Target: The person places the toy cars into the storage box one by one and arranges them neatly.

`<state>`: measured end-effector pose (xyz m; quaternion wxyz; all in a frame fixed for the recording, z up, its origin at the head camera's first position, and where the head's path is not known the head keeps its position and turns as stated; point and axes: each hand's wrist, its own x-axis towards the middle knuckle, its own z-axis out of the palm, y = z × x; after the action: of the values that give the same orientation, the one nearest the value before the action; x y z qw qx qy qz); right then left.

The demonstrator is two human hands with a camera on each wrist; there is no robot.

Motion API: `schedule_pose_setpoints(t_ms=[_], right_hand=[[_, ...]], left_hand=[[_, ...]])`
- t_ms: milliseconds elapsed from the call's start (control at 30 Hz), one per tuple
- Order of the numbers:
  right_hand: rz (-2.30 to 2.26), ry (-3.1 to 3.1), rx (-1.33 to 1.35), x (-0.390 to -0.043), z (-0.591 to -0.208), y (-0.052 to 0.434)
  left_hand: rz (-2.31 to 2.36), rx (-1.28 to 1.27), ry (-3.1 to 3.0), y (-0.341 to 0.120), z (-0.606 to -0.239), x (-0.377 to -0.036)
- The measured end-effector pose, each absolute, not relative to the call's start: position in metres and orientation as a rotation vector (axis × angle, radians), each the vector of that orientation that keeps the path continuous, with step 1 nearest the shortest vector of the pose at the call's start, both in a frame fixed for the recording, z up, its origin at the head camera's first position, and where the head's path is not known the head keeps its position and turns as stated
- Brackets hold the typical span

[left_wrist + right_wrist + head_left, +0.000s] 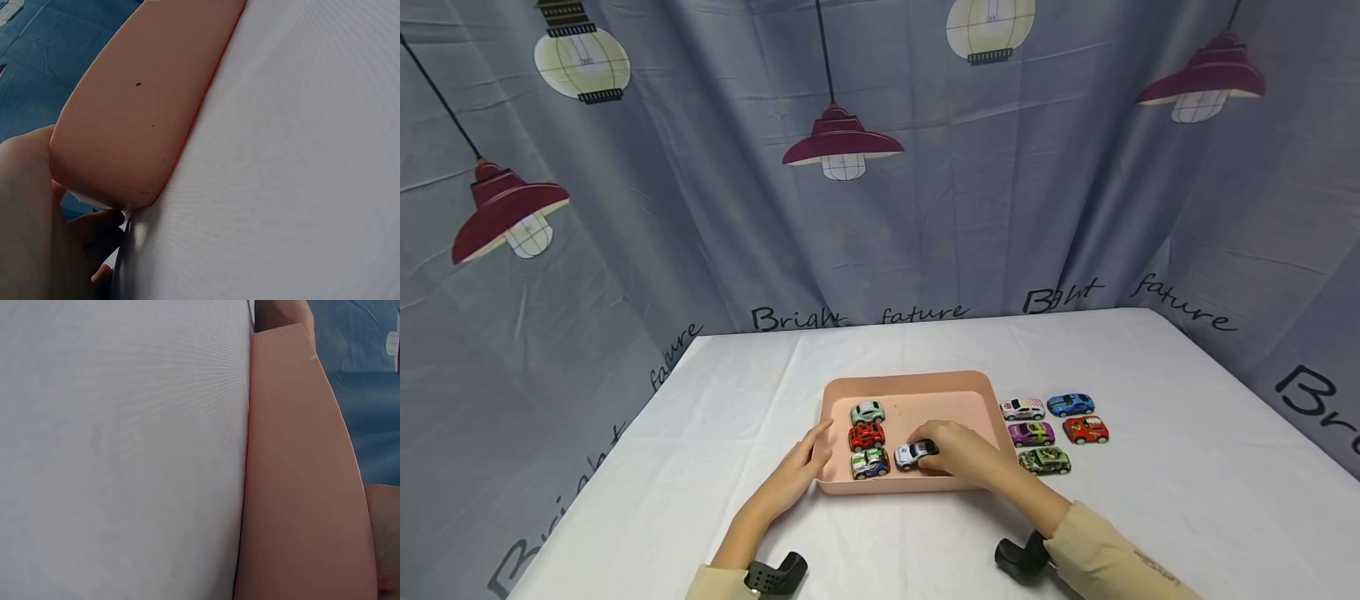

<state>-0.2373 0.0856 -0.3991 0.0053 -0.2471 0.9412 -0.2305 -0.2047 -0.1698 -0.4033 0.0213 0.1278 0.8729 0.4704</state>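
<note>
My right hand (958,454) reaches over the front wall of the shallow pink tray (917,385). It pinches a white and black toy car (912,453) low over the tray floor. My left hand (797,471) holds the tray's left side near the front corner, thumb over the rim and the other fingers outside. Inside along the left stand a pale green toy car (867,412), a red and black one (867,435) and a white, green and blue one (870,463). In the right wrist view the tray's front wall (306,462) hides the held car.
Right of the tray stand several toy cars: white (1022,408), blue (1071,404), purple (1032,433), red (1086,429) and camouflage green (1044,460). A white cloth (737,375) covers the table, and a grey-blue curtain (880,250) hangs behind it.
</note>
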Motion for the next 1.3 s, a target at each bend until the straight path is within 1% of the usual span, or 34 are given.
schedule_pose_setpoints(t_ms=[233,400,600,867,1133,1300], right_hand=[[-0.715,2.910,-0.782,-0.241,-0.401,0.085],[-0.688,2.905,-0.798,-0.241,-0.401,0.086],[-0.667,2.898,-0.815,-0.237,-0.398,0.089],[-0.658,2.982,-0.830,-0.230,-0.391,0.099],[-0.611,3.117,-0.971,-0.220,-0.385,0.109],[-0.554,3.208,-0.966,-0.215,-0.385,0.119]], left_hand=[[1.401,0.400,2.739,-0.182,-0.441,-0.230],[1.395,0.394,2.736,-0.182,-0.441,-0.231],[1.392,0.379,2.749,-0.179,-0.436,-0.226],[1.371,0.406,2.730,-0.171,-0.407,-0.209],[1.373,0.409,2.735,-0.171,-0.404,-0.207],[1.377,0.402,2.731,-0.171,-0.405,-0.208]])
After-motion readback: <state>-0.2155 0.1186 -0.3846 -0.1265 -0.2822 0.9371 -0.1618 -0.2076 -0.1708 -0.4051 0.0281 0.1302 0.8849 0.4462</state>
